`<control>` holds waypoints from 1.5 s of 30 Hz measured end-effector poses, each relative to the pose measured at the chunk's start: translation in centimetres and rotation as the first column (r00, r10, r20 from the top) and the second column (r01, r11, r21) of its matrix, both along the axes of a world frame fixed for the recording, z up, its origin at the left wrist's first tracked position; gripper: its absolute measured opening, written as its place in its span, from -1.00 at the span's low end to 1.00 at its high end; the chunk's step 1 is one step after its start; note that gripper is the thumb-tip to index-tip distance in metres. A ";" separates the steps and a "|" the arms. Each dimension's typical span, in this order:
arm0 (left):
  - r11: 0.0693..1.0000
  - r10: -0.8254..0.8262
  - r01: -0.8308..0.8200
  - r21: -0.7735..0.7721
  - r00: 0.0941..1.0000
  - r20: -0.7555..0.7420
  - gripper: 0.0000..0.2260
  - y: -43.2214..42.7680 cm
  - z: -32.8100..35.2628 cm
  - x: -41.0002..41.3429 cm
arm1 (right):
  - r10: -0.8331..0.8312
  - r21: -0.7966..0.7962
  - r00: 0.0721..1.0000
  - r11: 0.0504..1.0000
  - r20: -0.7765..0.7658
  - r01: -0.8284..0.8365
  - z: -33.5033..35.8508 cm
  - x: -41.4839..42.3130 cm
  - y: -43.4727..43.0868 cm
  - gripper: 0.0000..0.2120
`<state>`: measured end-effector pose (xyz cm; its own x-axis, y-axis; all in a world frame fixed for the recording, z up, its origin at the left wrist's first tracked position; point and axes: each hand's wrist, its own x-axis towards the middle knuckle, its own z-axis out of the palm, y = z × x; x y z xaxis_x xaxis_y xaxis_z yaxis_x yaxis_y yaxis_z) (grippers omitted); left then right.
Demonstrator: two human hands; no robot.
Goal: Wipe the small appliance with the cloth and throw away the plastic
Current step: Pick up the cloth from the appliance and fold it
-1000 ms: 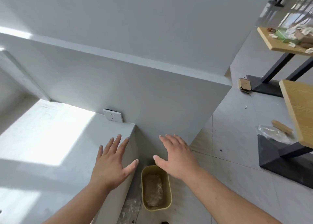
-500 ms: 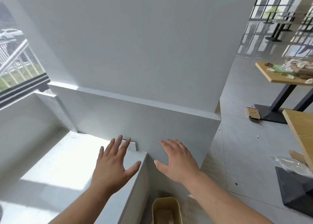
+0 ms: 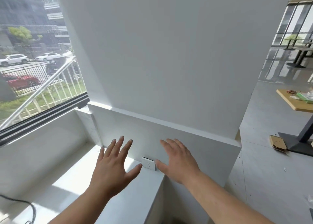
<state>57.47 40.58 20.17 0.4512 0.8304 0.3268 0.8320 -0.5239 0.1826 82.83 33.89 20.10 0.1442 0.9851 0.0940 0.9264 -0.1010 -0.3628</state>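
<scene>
My left hand (image 3: pixel 112 168) is held out flat with the fingers spread, palm down over the white ledge (image 3: pixel 71 186). Beside it my right hand (image 3: pixel 177 161) is also spread and holds nothing, in front of the white pillar (image 3: pixel 169 62). Between the two hands a white wall socket (image 3: pixel 148 163) shows. No appliance, cloth or plastic is in view, and the bin is out of the frame.
A black cable (image 3: pixel 25 206) lies on the ledge at lower left. A large window (image 3: pixel 37 62) fills the left. At right stand a wooden table (image 3: pixel 294 101) with clutter, its black base (image 3: pixel 299 144) and a flat cardboard piece (image 3: pixel 277 142) on the grey floor.
The view has tilted upward: the yellow bin has dropped out of the bottom of the frame and the window has come into view. Both hands stay spread and empty.
</scene>
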 end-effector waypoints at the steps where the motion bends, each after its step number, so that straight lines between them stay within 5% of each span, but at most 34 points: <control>1: 1.000 0.007 -0.007 0.011 1.000 0.004 -0.18 0.1 0.5 -0.4 | 0.006 0.010 1.000 1.000 0.001 -0.006 0.6 -0.4 0.3 -0.09; 22: 0.965 0.249 -0.251 0.069 0.968 0.035 -0.15 -2.2 5.7 -14.2 | 0.251 0.112 0.967 0.960 0.048 -0.255 6.4 -12.9 4.9 -0.13; 45: 0.862 0.504 -0.506 0.035 0.862 0.060 -0.15 -11.2 5.3 -31.4 | 0.541 0.076 0.833 0.831 0.120 -0.551 6.0 -32.3 3.2 -0.14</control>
<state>26.02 29.41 25.45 -0.0428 0.9231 0.3822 0.9759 -0.0432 0.2137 50.57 37.12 26.07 -0.4280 0.8845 0.1855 0.8480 0.4640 -0.2560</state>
